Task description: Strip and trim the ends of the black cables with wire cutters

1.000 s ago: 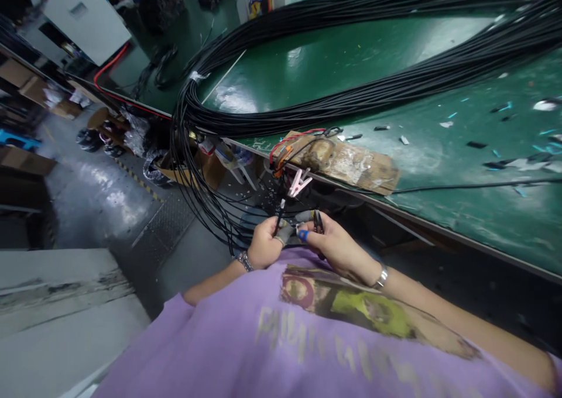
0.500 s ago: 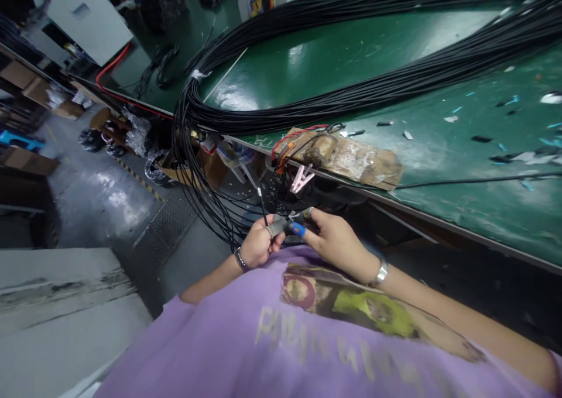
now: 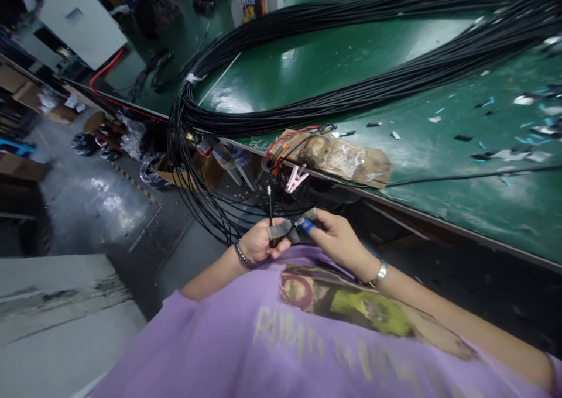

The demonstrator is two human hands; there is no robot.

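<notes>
My left hand (image 3: 259, 241) is closed around a black cable (image 3: 270, 206), and a short length with a pale tip sticks up out of the grip. Grey covers wrap some of its fingertips. Right beside it, my right hand (image 3: 340, 237) is closed in a pinch, with a blue wrap on one finger and grey covering on others. The fingertips of both hands nearly meet, and whatever small part lies between them is too small to make out. Just beyond the hands, a pink clothespin-like clip (image 3: 297, 179) hangs at the table edge.
A large bundle of black cables (image 3: 263, 119) loops over the green table (image 3: 259, 88) and droops off its near edge on the left. A worn wooden block (image 3: 351, 159) sits at the edge with red and orange wires. Cable scraps (image 3: 463, 137) lie to the right.
The cable's pale-tipped end has swung to the right and stands more upright. Both hands stay close together, with slight finger movement. The whole view has shifted a little.
</notes>
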